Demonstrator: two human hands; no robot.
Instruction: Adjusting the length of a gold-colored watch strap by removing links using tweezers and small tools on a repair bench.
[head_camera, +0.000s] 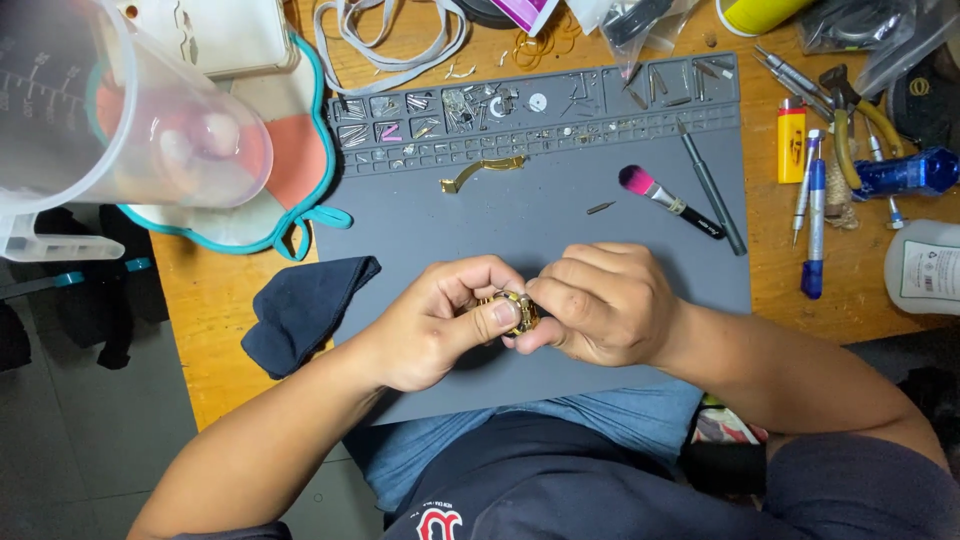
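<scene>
- A wooden bench (215, 300) carries a grey work mat (560, 215), the landmark for every place below; a grey floor shows off the bench's near left corner.
- Over the near middle of the mat, the left hand (435, 325) and the right hand (600, 305) meet, fingertips touching.
- Both hands are clenched around one small gold watch case (518, 312): the left thumb lies across its face, and the right fingers pinch it from the other side. Most of the case is hidden by the fingers.
- On the far part of the mat, just below its rows of small compartments, lies a curved gold bracelet piece (482, 170), well apart from the hands.
- On the mat's right part lie a pink-tipped brush (668, 200) and a thin dark tool (712, 190), side by side and slanted.
- A dark blue cloth (305, 310) lies crumpled, overlapping the mat's left edge, near the left hand.
- Off the mat's right edge lie a yellow lighter (791, 140), pens and yellow-handled pliers (850, 125).
- Off the mat's far left stands a clear measuring jug (100, 110), close to the camera and blurred.
</scene>
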